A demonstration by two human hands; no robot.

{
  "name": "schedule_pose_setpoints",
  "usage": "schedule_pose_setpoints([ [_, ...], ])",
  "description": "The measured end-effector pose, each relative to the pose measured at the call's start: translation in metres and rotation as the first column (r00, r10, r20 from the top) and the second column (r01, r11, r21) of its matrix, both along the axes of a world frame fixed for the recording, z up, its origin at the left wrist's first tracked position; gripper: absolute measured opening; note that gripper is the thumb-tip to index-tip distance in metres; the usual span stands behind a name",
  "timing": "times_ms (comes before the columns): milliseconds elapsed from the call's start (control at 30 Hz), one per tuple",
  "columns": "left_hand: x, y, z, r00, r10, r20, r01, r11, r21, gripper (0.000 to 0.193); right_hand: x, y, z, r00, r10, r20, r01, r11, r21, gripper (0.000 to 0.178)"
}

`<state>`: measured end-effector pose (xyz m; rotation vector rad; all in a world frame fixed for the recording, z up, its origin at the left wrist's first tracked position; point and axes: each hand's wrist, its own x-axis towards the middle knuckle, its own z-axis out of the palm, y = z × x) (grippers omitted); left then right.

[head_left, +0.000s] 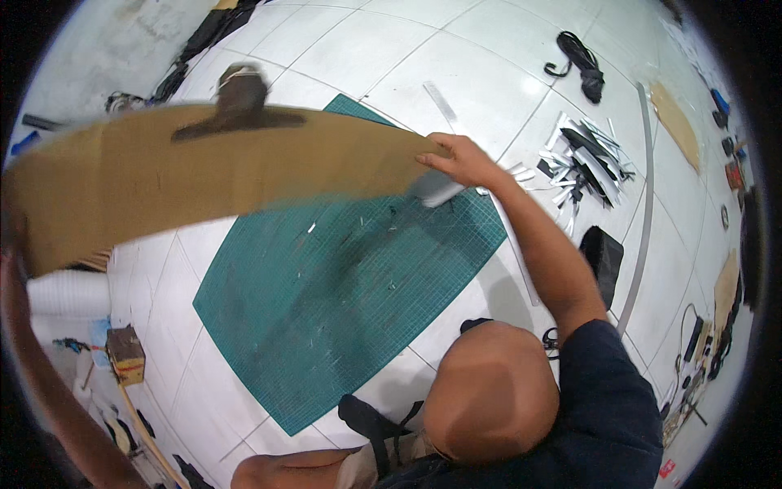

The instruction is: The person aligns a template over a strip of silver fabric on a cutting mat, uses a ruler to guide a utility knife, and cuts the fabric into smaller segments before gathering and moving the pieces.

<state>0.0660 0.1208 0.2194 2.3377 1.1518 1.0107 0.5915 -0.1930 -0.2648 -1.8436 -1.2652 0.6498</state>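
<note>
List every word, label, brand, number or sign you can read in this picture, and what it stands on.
None can be read.
Brown board: no legible lettering.
Green mat: grid lines show; any numbers are too small.
Small red item: any marks are too small and blurred.

Brown sheet [147,159]; green mat [342,285], fine grid; white floor tiles [334,53].

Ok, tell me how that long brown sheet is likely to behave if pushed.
The long brown sheet is probably fairly stiff: its long span shows no sharp droop, though the fisheye bends its outline. It may be light for its size, since it looks thin and the right hand holds it just at one end.
</note>
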Motion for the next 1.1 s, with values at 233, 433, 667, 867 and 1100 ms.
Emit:
schedule_pose_setpoints([
  [233,-0.203,-0.072,-0.276,0.848,0.312,-0.428,-0.458,0.838,-0.296,0.033,-0.007,0.053,0.066,0.731,0.677,0.079,-0.576,0.676,-0.459,0.037],
  [433,-0.206,-0.197,-0.473,0.86,0.508,-0.05,-0.306,0.434,-0.848,0.035,-0.058,0.107,0.022,0.407,0.912,0.044,-0.357,0.204,-0.911,0.042],
  [667,-0.217,-0.216,-0.572,0.765,0.644,-0.002,-0.278,0.328,-0.903,0.035,-0.079,0.12,-0.042,0.481,0.849,0.22,-0.184,0.343,-0.921,0.049],
  [867,-0.251,-0.203,-0.6,0.783,0.622,0.025,-0.197,0.285,-0.938,0.034,-0.055,0.026,-0.031,0.855,0.228,0.465,-0.182,0.973,-0.142,0.05],
  [1100,-0.25,-0.201,-0.604,0.788,0.612,-0.065,-0.287,0.272,-0.919,0.043,-0.079,-0.196,-0.069,0.846,-0.321,0.425,0.494,0.772,-0.4,0.042],
])
